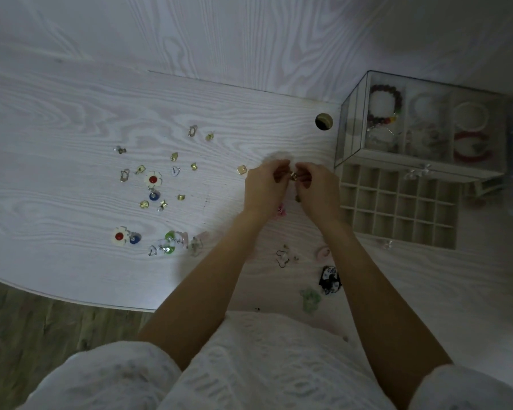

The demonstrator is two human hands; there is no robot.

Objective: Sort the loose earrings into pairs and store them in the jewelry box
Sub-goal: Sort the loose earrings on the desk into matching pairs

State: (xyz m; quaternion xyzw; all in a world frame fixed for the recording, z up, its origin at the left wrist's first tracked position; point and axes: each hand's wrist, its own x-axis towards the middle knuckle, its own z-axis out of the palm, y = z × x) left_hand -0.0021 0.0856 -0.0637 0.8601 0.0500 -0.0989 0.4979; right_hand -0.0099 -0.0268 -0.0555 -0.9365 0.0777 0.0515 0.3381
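Note:
My left hand [264, 189] and my right hand [319, 189] meet above the table, both pinching a small gold earring [293, 175] between their fingertips. Several loose earrings lie scattered to the left, among them a white flower with a red centre [153, 179], a second one like it [119, 236], a green piece [170, 235] and small gold studs [174, 156]. The jewelry box [353, 149] stands at the right with its divided drawer [397, 202] pulled out beside my right hand. A pink earring [280, 211] shows between my wrists.
The box's glass top holds bracelets [385, 105]. A round cable hole [324, 121] is in the table near the box. A black patterned piece [330, 279], a pale green piece [310, 298] and wire hooks [282, 257] lie near the front edge. The wall runs close behind.

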